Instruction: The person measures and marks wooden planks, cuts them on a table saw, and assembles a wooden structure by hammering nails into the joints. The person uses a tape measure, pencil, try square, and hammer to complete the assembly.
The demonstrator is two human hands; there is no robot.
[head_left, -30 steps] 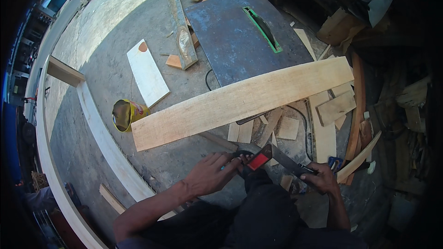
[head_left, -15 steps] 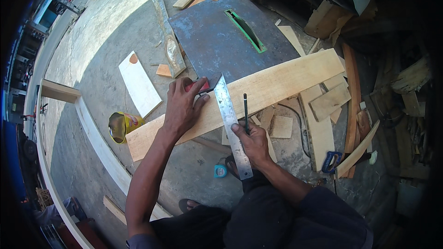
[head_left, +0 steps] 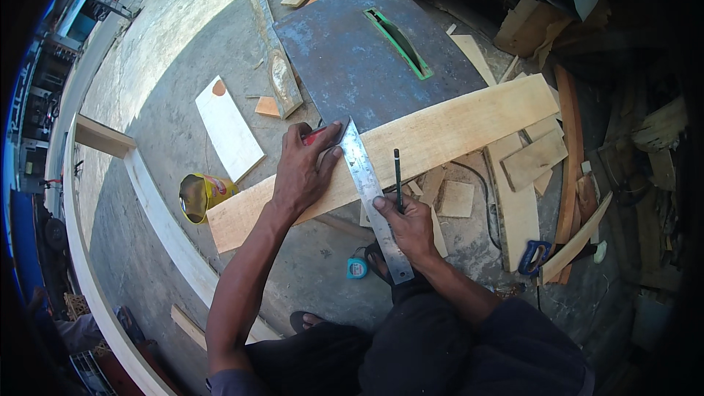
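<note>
A long pale wooden board (head_left: 469, 119) lies slantwise in front of me, its far edge over the metal table. Across it rests a try square with a steel blade (head_left: 361, 163) and a red part (head_left: 314, 136) on its handle. My left hand (head_left: 302, 176) is closed on the handle at the board's far edge, the thumb near the blade. My right hand (head_left: 408, 226) pinches the blade's near part, thumb on top. A dark pencil (head_left: 397, 169) sticks up from between its fingers.
A blue-grey metal table (head_left: 323, 44) with a green-edged slot (head_left: 400, 44) stands ahead. A yellow can (head_left: 207, 196), a white board (head_left: 229, 128) and a long wooden frame (head_left: 165, 213) lie left. A blue tape measure (head_left: 357, 268) sits by my foot; offcuts (head_left: 534, 160) and a blue-handled saw (head_left: 534, 257) lie right.
The try square has shifted slightly left along the board. My left fingers have come closer to its blade. My right hand keeps its hold, and the whole view has moved a little.
</note>
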